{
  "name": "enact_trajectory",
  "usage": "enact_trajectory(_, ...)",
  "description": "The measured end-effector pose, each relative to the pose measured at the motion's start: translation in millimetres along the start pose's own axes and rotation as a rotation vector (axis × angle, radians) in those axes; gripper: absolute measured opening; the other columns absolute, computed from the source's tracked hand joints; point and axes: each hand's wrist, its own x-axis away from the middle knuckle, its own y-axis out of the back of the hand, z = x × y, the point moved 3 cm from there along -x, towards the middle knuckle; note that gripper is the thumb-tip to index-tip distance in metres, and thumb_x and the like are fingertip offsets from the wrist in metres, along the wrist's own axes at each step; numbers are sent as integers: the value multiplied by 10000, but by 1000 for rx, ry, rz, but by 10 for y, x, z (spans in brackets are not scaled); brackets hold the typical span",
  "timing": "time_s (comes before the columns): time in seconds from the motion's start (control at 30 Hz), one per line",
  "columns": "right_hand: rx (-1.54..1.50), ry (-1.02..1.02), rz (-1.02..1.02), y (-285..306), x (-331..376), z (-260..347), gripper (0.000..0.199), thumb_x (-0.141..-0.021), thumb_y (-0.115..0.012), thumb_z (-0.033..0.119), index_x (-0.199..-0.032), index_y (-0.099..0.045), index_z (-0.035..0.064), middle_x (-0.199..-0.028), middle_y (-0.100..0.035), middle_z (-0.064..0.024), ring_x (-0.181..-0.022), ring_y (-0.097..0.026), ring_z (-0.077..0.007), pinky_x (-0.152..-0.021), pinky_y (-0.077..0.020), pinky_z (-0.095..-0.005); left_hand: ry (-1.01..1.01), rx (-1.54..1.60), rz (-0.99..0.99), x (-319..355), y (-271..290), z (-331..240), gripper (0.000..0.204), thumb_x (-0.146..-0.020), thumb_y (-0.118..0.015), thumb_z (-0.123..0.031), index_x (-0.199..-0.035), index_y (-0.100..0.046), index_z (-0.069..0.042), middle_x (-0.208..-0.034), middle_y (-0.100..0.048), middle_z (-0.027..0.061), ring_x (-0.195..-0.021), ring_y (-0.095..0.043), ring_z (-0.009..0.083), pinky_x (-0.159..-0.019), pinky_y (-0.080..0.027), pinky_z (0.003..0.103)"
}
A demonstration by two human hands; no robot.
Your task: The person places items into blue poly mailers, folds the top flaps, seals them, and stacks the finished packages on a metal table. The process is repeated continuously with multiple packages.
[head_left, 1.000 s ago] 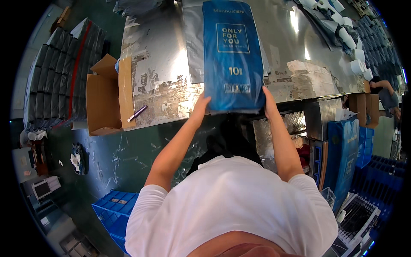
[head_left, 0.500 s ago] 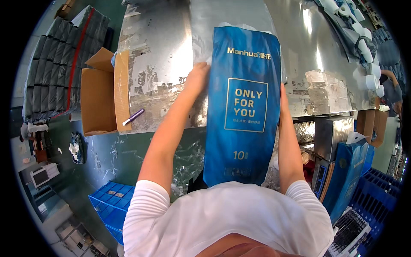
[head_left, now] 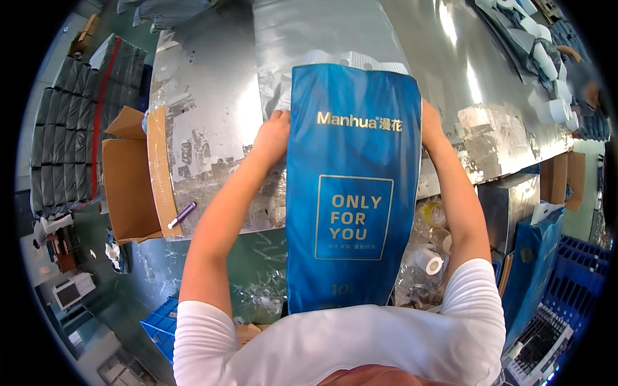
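Note:
A tall, glossy blue plastic pack (head_left: 354,154) with pale lettering stands out before me, its lower end against my chest and its far end over the metal table. White embossed rolls (head_left: 357,61) show past its far edge. My left hand (head_left: 272,136) is closed at the pack's left edge, its fingers bent beside a crumpled part of a grey plastic sheet (head_left: 322,26) that lies beyond. Against the opposite edge, my right hand (head_left: 431,125) grips the pack, with most fingers hidden behind it.
The metal table (head_left: 212,77) has worn tape patches. An open cardboard box (head_left: 132,183) stands at its left, with a purple pen (head_left: 182,215) nearby. White rolls (head_left: 553,106) lie at the far right. A blue crate (head_left: 161,328) is at the lower left.
The view has tilted, so table and pack sit lower in it. Both hands have moved farther up along the pack's sides, toward its far end.

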Motion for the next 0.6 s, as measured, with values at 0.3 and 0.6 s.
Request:
enact_trajectory(0.3,4,-79,87,-119,-654,-200,266,-723,-531,248,-807,-585,1,-804,-592,-216,-738,-564,-386,-632,-445,-412,251,40,-123,-577,233,263,121,-746,-511,-112,-741,-577,-11,-809,-588,175,-747,-575,342,-648,-471,394)
enact_trajectory(0.6,-786,-539,-64,-60,-572,-159,271,-790,-539,183,-946,-630,-19,-802,-639,-81,-721,-585,-130,-648,-461,-253,869,1178,-271,-578,539,173,154,-787,-557,-120,-850,-639,-6,-690,-616,58,-610,-563,153,-541,-447,262)
